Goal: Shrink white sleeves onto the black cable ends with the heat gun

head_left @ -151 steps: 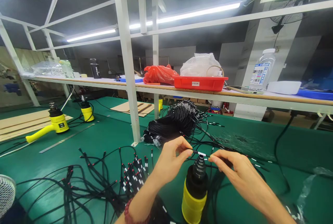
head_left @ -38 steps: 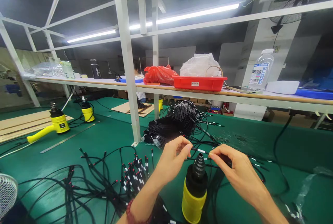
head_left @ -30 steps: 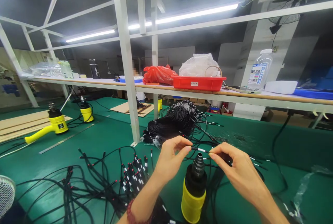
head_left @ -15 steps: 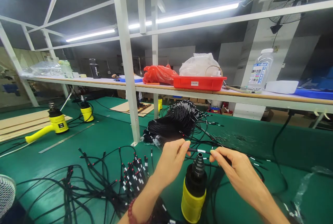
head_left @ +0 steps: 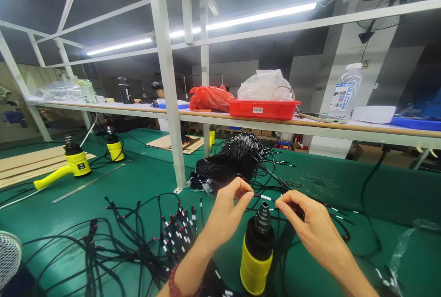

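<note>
Both my hands hold a thin black cable [head_left: 265, 197] with a white sleeve on it, just above the ribbed black nozzle of an upright yellow heat gun [head_left: 257, 253]. My left hand [head_left: 229, 214] pinches the cable on one side of the sleeve, and my right hand [head_left: 310, 223] pinches it on the other. The cable does not touch the nozzle. Left of my left hand lies a tangle of loose black cables [head_left: 177, 235] with marked ends. A dense bundle of black cables [head_left: 230, 161] sits beyond my hands.
Two more yellow heat guns [head_left: 77, 164] stand on the green bench mat [head_left: 344, 209]. A white post [head_left: 168, 81] rises beyond the cables. The shelf [head_left: 241, 120] holds a red tray [head_left: 263, 109], bags and a plastic bottle [head_left: 344, 92]. A co-worker [head_left: 159, 92] stands far back.
My hands have moved slightly closer together and still pinch the cable above the nozzle. The co-worker in the background has shifted left.
</note>
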### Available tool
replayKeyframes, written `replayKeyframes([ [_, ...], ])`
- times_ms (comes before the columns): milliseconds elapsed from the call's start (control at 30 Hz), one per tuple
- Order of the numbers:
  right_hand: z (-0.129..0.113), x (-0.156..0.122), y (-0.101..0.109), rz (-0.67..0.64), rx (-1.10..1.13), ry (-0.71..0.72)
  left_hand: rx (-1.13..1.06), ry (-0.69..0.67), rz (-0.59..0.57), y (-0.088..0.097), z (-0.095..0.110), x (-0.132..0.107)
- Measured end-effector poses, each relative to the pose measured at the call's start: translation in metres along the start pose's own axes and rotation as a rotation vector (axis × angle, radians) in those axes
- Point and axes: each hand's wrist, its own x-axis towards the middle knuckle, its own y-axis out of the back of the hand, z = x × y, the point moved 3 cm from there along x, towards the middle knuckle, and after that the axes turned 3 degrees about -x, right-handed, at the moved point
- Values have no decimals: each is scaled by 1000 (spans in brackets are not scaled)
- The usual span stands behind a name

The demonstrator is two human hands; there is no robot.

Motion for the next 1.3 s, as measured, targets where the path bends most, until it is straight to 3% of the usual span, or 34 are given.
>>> replayKeyframes([
  [200, 1, -4, -1, -31, -54, -35, 162, 86, -10, 0, -5, -2],
  [567, 1, -4, -2, -29, -81, -35, 156, 49, -41, -2, -2, -4],
  [800, 4, -3, -7, -23, -160, -38, 193, 113, -25, -1, -9, -3],
  [1133, 3, -4, -4, 60, -106, -9, 65, -16, -3, -2, -3, -2],
  [1300, 7, -2, -7, 28, -123, -54, 111, -16, 10, -2, -5, -1],
])
